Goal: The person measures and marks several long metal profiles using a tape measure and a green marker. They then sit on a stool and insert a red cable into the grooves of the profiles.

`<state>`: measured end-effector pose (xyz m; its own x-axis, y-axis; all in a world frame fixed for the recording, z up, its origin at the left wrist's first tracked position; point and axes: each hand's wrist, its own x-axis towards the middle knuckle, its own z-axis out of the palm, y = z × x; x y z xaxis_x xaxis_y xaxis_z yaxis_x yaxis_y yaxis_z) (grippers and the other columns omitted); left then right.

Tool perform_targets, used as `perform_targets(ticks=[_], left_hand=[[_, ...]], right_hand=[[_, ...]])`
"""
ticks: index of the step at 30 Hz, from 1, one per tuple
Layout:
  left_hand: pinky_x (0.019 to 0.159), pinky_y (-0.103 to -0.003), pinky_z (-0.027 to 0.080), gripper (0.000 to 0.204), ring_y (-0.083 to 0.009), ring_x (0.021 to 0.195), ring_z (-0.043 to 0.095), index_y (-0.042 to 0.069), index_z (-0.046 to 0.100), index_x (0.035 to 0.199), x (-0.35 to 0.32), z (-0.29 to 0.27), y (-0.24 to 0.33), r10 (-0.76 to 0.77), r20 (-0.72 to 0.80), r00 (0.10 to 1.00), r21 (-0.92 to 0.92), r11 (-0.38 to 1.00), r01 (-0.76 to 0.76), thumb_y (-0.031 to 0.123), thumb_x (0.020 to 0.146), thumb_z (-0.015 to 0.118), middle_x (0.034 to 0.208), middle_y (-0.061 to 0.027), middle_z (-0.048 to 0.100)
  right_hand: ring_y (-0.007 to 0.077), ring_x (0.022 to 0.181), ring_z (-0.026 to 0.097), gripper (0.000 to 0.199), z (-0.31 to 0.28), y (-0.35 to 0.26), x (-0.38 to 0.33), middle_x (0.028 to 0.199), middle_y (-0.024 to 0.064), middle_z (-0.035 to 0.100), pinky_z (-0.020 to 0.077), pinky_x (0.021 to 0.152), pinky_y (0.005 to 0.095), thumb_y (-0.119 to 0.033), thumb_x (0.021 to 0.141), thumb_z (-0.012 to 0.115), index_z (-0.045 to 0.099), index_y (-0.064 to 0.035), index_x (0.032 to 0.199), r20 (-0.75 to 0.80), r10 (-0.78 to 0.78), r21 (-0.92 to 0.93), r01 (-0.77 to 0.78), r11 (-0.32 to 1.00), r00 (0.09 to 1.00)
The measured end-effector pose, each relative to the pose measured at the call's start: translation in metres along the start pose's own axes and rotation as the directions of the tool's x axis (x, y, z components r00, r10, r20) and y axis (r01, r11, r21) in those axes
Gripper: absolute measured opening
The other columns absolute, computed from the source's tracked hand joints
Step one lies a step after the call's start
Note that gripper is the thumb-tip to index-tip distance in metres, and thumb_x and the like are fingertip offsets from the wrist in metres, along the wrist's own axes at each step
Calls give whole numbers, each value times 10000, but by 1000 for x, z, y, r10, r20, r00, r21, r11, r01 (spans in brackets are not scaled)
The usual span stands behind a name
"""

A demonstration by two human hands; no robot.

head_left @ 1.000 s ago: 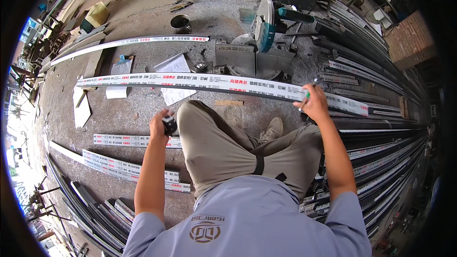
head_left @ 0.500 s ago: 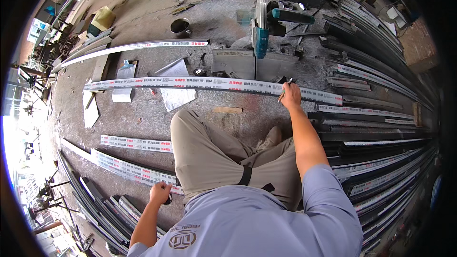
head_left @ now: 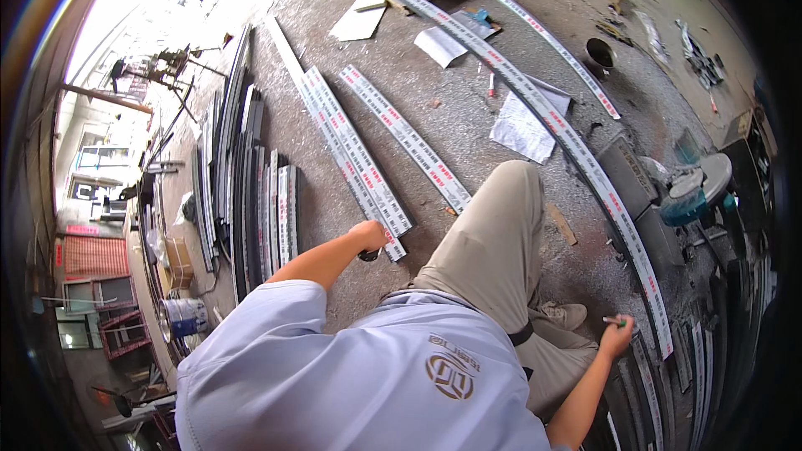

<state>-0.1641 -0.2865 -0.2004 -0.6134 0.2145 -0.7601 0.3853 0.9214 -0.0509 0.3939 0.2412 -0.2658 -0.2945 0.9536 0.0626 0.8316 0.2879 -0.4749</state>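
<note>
the short wrapped metal strip (head_left: 359, 163) lies on the concrete floor (head_left: 468, 108) at about 10 o'clock of the crouching person, its near end touching the left hand (head_left: 368, 235), which is clenched on a small dark object. the right hand (head_left: 616, 336) at 4 o'clock pinches a green marker (head_left: 612, 320) beside the long strip (head_left: 585, 163). the short strip could skid, i judge, since only its end is pinned.

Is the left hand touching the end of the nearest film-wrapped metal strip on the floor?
Cannot tell. In the head view the left hand, holding a small dark object, overlaps the strip end, hiding any contact or gap.
</note>
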Motion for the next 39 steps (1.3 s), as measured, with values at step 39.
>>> perform_targets(ticks=[39], left_hand=[[747,-429,548,416,-242,819,703,-12,773,974,50,109,-95,-468,167,868,-914,257,315,400,926,800,970,-127,758]], right_hand=[[362,1043,673,162,-82,-60,-80,1120,234,683,508,954,452,-112,1021,668,534,-23,1044,248,119,-68,-106,992,961]])
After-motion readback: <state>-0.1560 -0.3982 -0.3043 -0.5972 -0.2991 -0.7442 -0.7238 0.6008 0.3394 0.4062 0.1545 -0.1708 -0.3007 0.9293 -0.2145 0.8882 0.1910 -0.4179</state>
